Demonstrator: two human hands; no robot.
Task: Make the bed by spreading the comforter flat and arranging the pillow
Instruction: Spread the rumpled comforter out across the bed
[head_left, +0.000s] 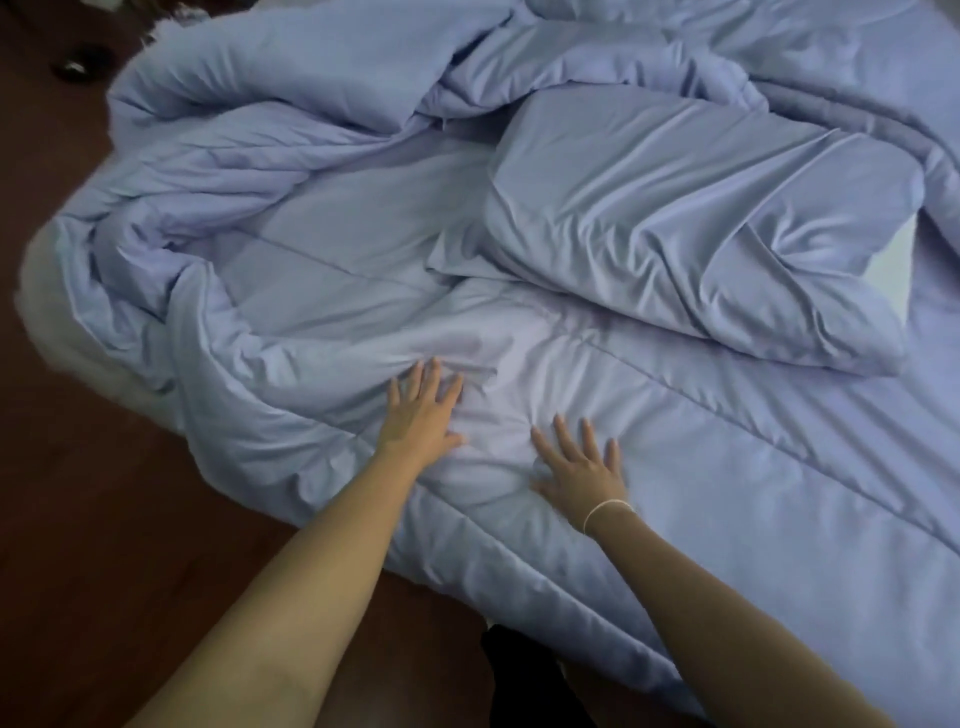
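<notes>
A pale blue-lilac comforter (322, 291) covers the bed, flat near me and bunched in thick folds along the left edge and at the back. A pillow (691, 228) in a matching wrinkled case lies on top of it at centre right. My left hand (421, 410) rests palm down on the comforter near its left folds, fingers spread. My right hand (582, 467), with a thin white band at the wrist, lies flat on the comforter just to the right, fingers apart. Neither hand holds fabric.
Dark reddish-brown wooden floor (104, 519) runs along the left and front of the bed. A white fluffy rug or cushion (57, 322) shows at the left bed edge. A small dark object (75, 67) lies on the floor at top left.
</notes>
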